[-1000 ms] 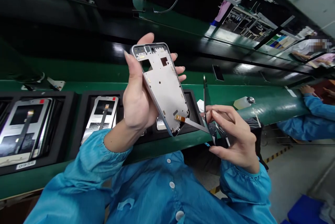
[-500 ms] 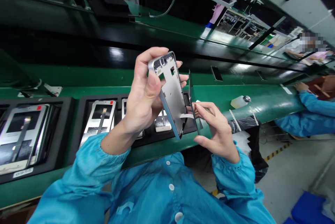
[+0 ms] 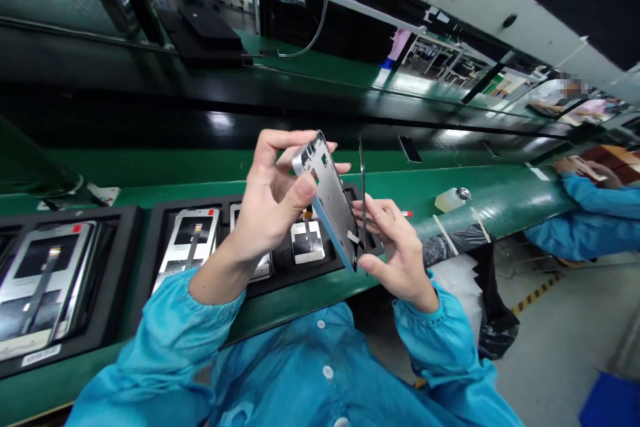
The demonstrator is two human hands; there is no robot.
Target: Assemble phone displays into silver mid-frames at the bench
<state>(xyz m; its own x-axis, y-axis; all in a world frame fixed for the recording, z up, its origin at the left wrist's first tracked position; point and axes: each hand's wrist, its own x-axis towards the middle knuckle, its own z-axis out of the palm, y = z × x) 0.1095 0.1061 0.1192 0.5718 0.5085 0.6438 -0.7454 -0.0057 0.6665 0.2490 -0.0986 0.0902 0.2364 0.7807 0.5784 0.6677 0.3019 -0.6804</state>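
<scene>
My left hand (image 3: 273, 197) is closed round the upper end of a silver-grey phone frame (image 3: 334, 204), which is tilted upright with its inner face toward the right. Cut-outs show near its top. Beside it, my right hand (image 3: 395, 240) pinches a thin dark phone screen (image 3: 363, 180), seen almost edge-on. A short pale strip (image 3: 353, 236) lies between the two parts near their lower ends. A narrow gap separates screen and frame higher up; whether they touch at the bottom I cannot tell. Behind the frame, a phone screen part (image 3: 307, 244) sits in a black tray (image 3: 280, 274).
Another black tray (image 3: 117, 267) with several stacked screen parts (image 3: 43, 280) stands at the left. A dark phone (image 3: 410, 148) lies on the green bench toward the back. Right of my hands are a bottle of yellowish liquid (image 3: 450, 200) and a black bag (image 3: 493, 300). A co-worker's sleeve (image 3: 595, 190) is far right.
The screen in my right hand has come closer to the frame, and the gap between them is narrower. Both hands sit lower in view, and the pale strip shows shorter.
</scene>
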